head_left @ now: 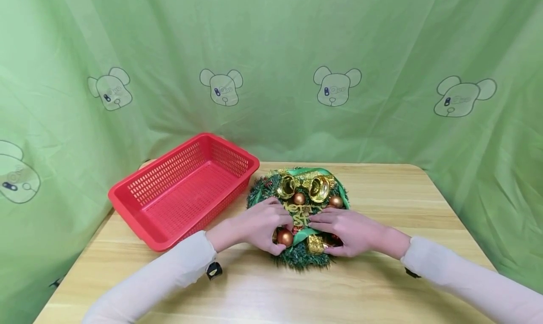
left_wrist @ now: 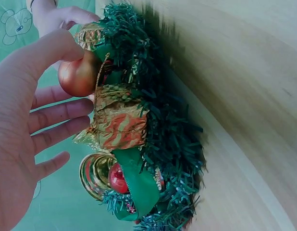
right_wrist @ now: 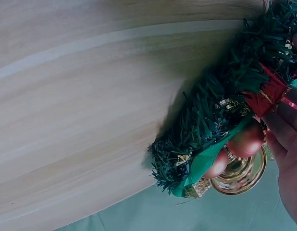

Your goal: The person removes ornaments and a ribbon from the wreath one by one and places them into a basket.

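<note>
A Christmas wreath (head_left: 303,260) of green tinsel lies on the table, with gold bells (head_left: 319,188), green ribbon, baubles and gold lettering on it. My left hand (head_left: 265,225) is at its left side, thumb and index finger around a copper bauble (head_left: 284,238); the other fingers extend past it over the wreath. From the right, my right hand (head_left: 349,230) rests on the wreath with fairly straight fingers. Its thumb is beside a small gold gift box (head_left: 315,245). In the right wrist view its fingers touch a red gift box (right_wrist: 266,96); its thumb is mostly out of frame.
A red plastic basket (head_left: 182,204) with perforated walls stands left of the wreath, at the table's back left. Green cloth (head_left: 280,117) with bear-head drawings hangs behind and beside the wooden table (head_left: 403,206).
</note>
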`<state>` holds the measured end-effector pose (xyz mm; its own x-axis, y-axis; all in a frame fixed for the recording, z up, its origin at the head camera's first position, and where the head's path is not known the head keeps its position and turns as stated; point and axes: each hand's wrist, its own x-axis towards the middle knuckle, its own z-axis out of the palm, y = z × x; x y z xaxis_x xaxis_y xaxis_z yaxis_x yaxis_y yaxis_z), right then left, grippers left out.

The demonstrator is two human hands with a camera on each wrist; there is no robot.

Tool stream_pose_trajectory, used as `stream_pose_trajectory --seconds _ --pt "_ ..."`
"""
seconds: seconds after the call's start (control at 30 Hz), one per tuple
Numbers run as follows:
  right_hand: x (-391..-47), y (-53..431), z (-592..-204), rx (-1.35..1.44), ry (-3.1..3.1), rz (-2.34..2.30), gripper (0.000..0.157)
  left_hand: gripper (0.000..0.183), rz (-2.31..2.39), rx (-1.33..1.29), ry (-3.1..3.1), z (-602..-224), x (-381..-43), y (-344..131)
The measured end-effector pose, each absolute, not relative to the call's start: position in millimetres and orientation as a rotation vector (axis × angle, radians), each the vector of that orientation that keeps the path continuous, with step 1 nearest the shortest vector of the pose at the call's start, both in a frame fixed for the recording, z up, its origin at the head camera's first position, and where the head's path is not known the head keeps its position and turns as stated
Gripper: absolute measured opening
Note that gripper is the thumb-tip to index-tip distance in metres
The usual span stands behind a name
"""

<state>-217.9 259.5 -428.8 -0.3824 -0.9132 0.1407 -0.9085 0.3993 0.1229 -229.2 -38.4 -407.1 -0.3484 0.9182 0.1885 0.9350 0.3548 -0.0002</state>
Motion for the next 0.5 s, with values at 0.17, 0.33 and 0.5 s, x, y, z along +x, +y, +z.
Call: stream_pose_trajectory --seconds 0.17,0.33,0.5 --pt "-218 259 -428 1.628 -2.47 -0.044 0.066 0.031 -0.184 -1.675 -2.424 -403 -233 -40" --pt "-217 259 -429 1.623 -2.467 -0.043 0.066 0.028 -0.195 -1.632 -2.384 -400 -238 -45" --pt "-213 259 -430 1.618 -2.472 -0.02 0.065 0.03 -0.207 -1.582 -2.37 -399 -243 -50"
